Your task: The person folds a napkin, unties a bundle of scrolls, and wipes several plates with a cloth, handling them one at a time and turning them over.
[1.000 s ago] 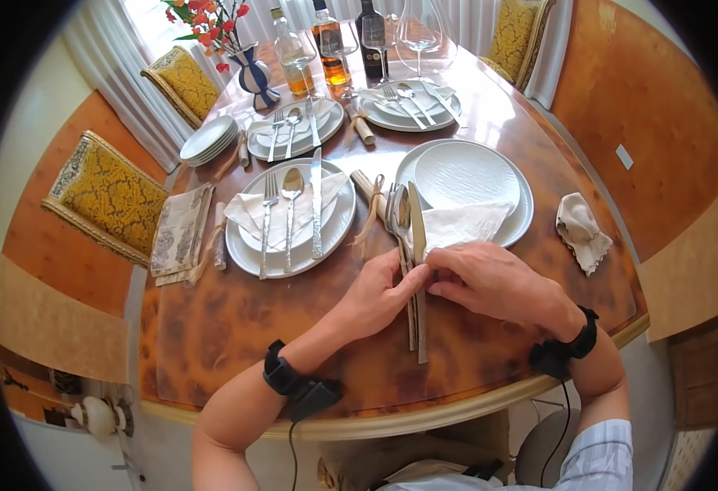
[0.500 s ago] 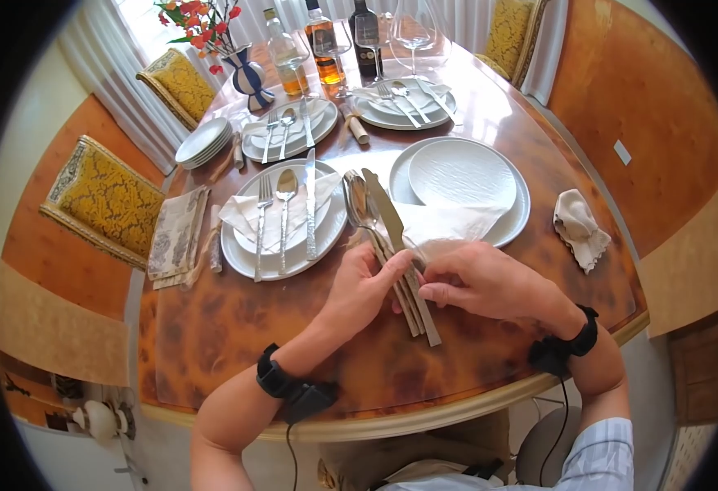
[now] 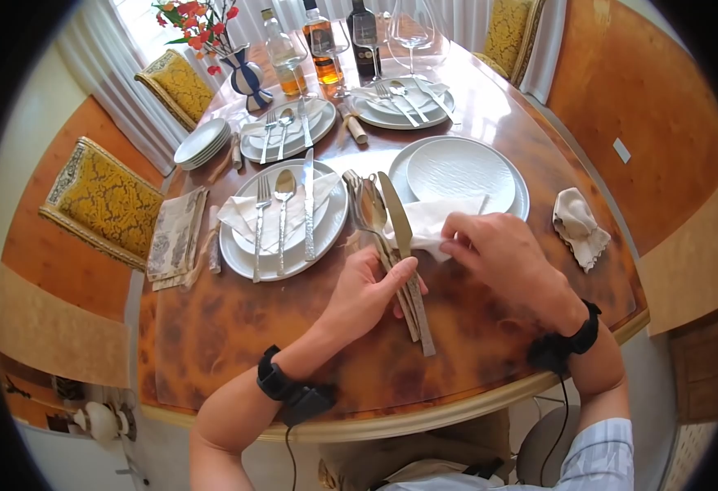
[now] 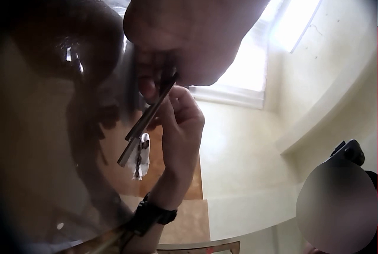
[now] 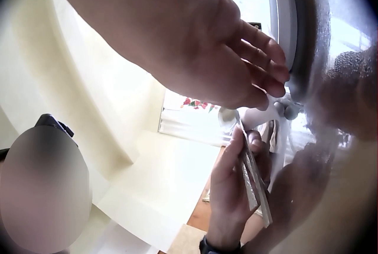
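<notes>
My left hand (image 3: 364, 282) holds a bundle of cutlery by its handles above the near table edge. A knife (image 3: 395, 209) with a broad blade lies on top, and a spoon (image 3: 372, 204) sits beside it. The fork is mostly hidden behind the spoon. At the near side of the right place setting, my right hand (image 3: 502, 254) pinches the edge of a white cloth napkin (image 3: 432, 214) between thumb and fingers. The napkin overlaps a small textured plate (image 3: 461, 173) stacked on a larger plate (image 3: 522, 192).
A set plate (image 3: 232, 258) with napkin, fork, spoon and knife stands to the left. Two more settings, bottles (image 3: 319, 45), wine glasses and a vase (image 3: 247, 75) are farther back. A bunched beige cloth (image 3: 580, 229) lies right; folded printed napkins (image 3: 179, 237) lie left.
My right hand has left the cutlery and moved right and forward to the napkin, whose right end has shifted inward. My left hand keeps the cutlery, with the knife now more upright.
</notes>
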`<state>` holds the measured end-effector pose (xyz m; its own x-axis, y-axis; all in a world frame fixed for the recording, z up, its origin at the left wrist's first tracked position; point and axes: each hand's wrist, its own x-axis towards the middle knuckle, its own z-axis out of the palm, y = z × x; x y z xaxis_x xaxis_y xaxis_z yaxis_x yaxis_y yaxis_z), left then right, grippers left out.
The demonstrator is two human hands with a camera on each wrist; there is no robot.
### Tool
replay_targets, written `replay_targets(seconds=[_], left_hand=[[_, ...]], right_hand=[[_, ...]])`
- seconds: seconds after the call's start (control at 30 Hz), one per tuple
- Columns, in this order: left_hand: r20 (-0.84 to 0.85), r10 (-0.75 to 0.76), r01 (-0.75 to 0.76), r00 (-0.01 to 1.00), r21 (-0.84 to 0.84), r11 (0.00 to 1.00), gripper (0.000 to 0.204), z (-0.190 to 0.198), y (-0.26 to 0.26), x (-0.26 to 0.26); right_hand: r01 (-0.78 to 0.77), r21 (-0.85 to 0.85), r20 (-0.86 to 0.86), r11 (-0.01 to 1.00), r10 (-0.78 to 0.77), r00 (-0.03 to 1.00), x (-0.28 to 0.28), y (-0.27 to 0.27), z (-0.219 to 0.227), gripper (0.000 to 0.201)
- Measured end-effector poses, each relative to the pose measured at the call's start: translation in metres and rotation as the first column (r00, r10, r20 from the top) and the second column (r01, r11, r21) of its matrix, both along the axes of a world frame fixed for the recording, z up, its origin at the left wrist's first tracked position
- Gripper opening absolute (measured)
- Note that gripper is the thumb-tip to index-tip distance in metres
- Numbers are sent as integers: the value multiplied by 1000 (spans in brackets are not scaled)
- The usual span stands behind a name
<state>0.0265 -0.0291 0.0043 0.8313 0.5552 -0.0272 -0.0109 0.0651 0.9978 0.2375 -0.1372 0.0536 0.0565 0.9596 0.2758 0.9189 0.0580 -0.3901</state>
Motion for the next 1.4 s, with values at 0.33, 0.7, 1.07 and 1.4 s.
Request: replay_targets(seconds=[0.33,0.7,1.07,1.4], left_hand=[[3,-28,28,1000,-38,999,21,-2,-3,3],[86,-173,183,981,-117,976,29,-6,1,0],[36,-50,61,998,-453,889,17,26,-9,-10],[232,322,-215,918,-391,895,18,53,-35,-46]], right_hand=[[80,29,-31,996,-79,996,18,1,7,14],[255,111,77,961,-264,962,51,9,-6,14],[354,133,35,926,-361,932,71,8,-3,15],[56,183,-371,982,17,928,38,6,-3,22]])
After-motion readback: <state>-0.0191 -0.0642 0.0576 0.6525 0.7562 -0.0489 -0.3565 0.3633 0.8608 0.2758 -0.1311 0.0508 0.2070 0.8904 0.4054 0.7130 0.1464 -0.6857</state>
